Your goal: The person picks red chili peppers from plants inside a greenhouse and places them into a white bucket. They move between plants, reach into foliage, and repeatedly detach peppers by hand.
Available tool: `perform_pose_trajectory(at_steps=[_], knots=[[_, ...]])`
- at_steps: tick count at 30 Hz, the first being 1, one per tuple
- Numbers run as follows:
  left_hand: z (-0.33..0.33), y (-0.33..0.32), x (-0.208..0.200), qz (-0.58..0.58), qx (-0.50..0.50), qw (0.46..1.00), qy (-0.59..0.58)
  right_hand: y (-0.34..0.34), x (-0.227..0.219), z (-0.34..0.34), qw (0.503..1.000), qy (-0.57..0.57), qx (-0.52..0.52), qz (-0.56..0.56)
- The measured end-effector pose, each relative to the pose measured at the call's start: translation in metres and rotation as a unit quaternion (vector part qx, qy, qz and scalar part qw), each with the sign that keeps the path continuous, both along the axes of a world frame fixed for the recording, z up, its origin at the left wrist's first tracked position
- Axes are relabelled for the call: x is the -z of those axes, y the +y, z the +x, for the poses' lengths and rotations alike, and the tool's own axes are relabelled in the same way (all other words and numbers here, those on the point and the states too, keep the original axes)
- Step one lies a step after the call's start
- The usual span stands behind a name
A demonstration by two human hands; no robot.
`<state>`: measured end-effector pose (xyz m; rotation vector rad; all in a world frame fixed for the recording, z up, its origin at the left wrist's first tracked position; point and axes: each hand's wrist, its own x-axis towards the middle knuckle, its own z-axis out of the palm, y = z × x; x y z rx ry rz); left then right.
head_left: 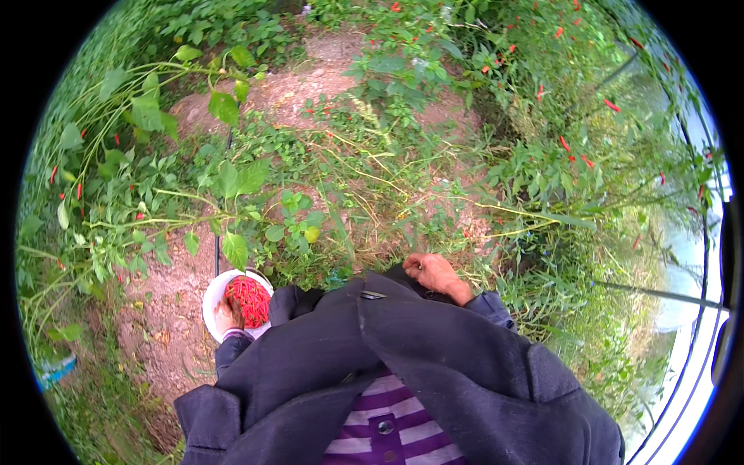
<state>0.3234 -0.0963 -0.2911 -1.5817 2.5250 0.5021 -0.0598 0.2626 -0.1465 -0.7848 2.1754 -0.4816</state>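
A white bucket [209, 299] stands low at the left of my body, with many red chili peppers [249, 301] heaped inside. My left hand [226, 316] reaches over its near rim, resting at the left inner side against the peppers. Its fingers are too small and partly hidden to show whether they grip anything. In front of my dark coat [310, 349], right of centre, my right hand [434, 273] is closed, thumb and fingers curled together. What lies between those fingertips, if anything, I cannot make out.
Pepper plants with red fruit [612, 105] crowd the right side. Leafy branches [147, 112] reach in from the left. Low weeds cover the soil [170, 287] ahead. A dark pole [659, 293] and clear sheeting are at the far right; a blue-rimmed container [58, 373] sits far left.
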Motion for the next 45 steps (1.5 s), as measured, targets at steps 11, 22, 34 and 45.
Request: perform_pose_trajectory(at_steps=[11, 22, 34, 45], knots=[[-0.082, -0.025, 0.050, 0.178, 0.059, 0.948, 0.256, -0.001, -0.019, 0.001, 0.996, 0.072, 0.053, 0.007], [-0.235, 0.040, -0.033, 0.319, 0.170, 0.880, 0.309, 0.101, -0.024, 0.013, 0.909, 0.155, 0.385, -0.034], [-0.205, 0.022, 0.032, 0.403, 0.063, 0.857, 0.314, 0.055, -0.148, -0.107, 0.764, 0.074, 0.441, -0.465], [-0.445, 0.150, -0.145, 0.385, 0.318, 0.799, 0.336, 0.247, -0.226, -0.163, 0.519, 0.230, 0.543, -0.619]])
